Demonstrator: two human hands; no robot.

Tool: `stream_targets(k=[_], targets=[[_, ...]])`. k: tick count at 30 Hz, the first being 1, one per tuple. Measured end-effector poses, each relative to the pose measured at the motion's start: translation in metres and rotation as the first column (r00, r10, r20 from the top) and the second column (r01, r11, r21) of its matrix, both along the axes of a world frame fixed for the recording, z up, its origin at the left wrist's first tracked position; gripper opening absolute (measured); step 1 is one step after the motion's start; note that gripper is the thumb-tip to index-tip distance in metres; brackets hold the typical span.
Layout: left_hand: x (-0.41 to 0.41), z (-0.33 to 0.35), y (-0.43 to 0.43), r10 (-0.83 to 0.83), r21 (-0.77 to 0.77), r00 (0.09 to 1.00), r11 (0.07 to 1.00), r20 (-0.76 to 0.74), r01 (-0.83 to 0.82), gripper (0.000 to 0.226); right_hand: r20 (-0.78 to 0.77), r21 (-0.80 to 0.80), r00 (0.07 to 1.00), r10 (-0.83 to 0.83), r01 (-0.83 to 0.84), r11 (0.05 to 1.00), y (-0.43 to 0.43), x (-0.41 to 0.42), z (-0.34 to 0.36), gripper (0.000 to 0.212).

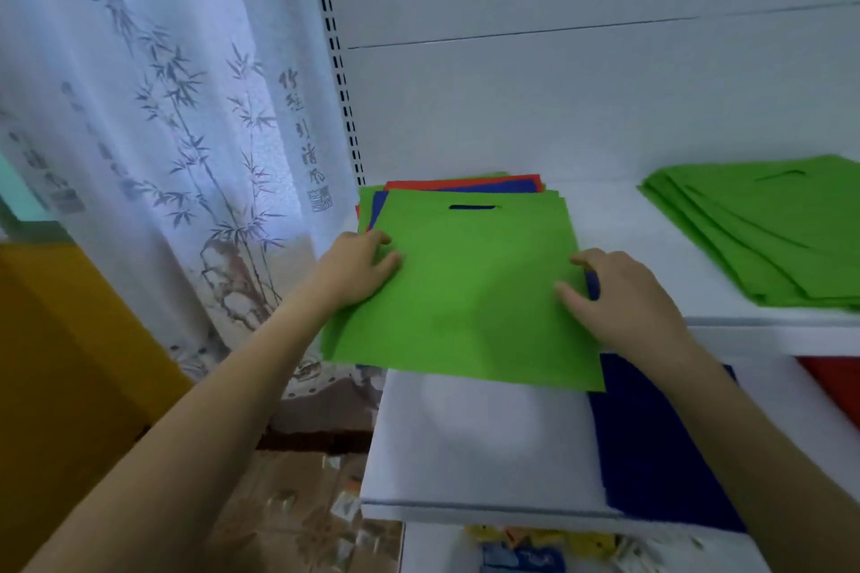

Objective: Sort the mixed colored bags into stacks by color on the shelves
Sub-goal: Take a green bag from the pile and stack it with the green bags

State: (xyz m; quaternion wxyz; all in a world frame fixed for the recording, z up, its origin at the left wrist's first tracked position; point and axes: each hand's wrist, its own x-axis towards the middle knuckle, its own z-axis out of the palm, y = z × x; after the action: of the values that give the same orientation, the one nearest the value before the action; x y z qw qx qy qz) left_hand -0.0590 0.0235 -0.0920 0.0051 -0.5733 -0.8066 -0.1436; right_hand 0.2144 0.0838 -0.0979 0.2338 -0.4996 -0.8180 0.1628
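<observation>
So the setup is a white metal shelving unit with a plain white back panel and a slotted upright running up its left edge. The upper shelf is white and smooth, and there's a second white shelf sticking out further just below it.

On the upper shelf's left end sits the mixed pile, with red and blue edges poking out at the back. The top green bag is pulled forward so its near edge hangs past the shelf lip over the lower shelf. The handle slot is at the far end.

Left hand grips the bag's left edge, thumb on top and fingers curled around the side. Right hand has the right edge, thumb pressed on top, fingers bent over the edge.

Off to the right on the same shelf, well apart from the pile, is a fanned green stack. The lower shelf has a blue bag lying flat and a bit of red bag at the far right.

Left of the shelving hangs a sheer white curtain printed with bamboo and calligraphy, with a yellow-orange surface beside it and a patterned floor below.
</observation>
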Motion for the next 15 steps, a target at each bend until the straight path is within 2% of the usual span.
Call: stream_targets(k=[4,8,12,15], targets=[[-0.006,-0.008,0.005,-0.136,0.081,0.991,0.987,-0.004,0.136,0.046,-0.096,-0.015,0.990,-0.099,0.098,0.995,-0.029,0.007,-0.012,0.047],[0.001,-0.004,0.002,-0.234,0.093,0.969,0.970,0.078,0.226,0.046,-0.180,-0.101,0.965,-0.189,0.173,0.980,-0.046,0.011,-0.012,0.044],[-0.010,0.000,0.005,-0.219,0.090,0.972,0.973,0.088,0.211,0.050,-0.234,-0.165,0.944,-0.232,0.197,0.966,-0.048,0.006,-0.009,0.046],[-0.016,-0.001,0.005,-0.186,0.025,0.978,0.983,0.095,0.184,0.054,-0.243,-0.190,0.937,-0.252,0.209,0.959,-0.047,0.000,-0.008,0.045]])
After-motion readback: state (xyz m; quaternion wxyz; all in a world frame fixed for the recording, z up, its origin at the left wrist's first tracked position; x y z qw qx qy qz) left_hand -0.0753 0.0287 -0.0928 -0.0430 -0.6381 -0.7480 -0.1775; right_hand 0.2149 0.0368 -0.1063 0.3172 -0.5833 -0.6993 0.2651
